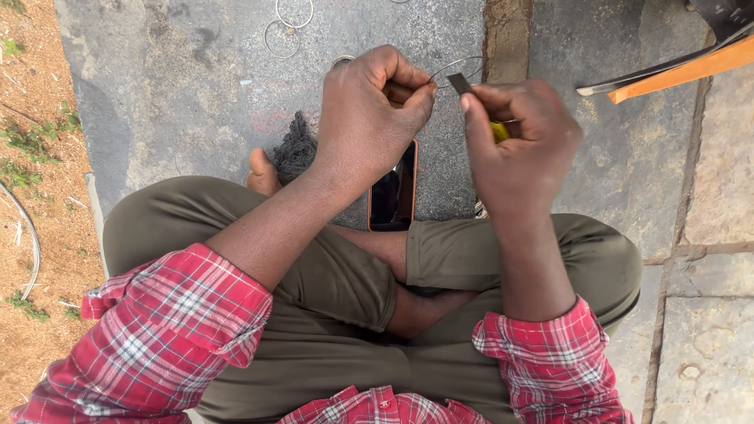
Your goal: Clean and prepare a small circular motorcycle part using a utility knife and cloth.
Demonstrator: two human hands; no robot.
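A: What is the left hand (369, 118) doing?

B: Its fingers are curled in, and the thumb and forefinger pinch a thin wire (455, 64) that arcs up and to the right from the grip. Only part of the loop shows; the rest is behind the fingers.

A: And the right hand (514, 145)?

B: It is closed on a small tool (460, 83) with a flat dark blade. The blade tip sticks out by the thumb, just beside the wire. A bit of yellow handle (500, 130) peeks out between the fingers; the rest of the tool is buried in the fist.

A: Does the blade touch the wire?

B: I cannot tell. They are very close, but the wire is too thin to judge.

A: What lies below the hands?

B: A phone (395, 192) with an orange edge lies on the stone floor (196, 86) by the crossed legs, half covered by the left wrist. A dark tangled clump (294, 149) sits next to a toe. Farther up, a few wire rings (284, 31) lie on the stone, one cut by the frame's top edge. At top right an orange bar (683, 72) runs out of view.
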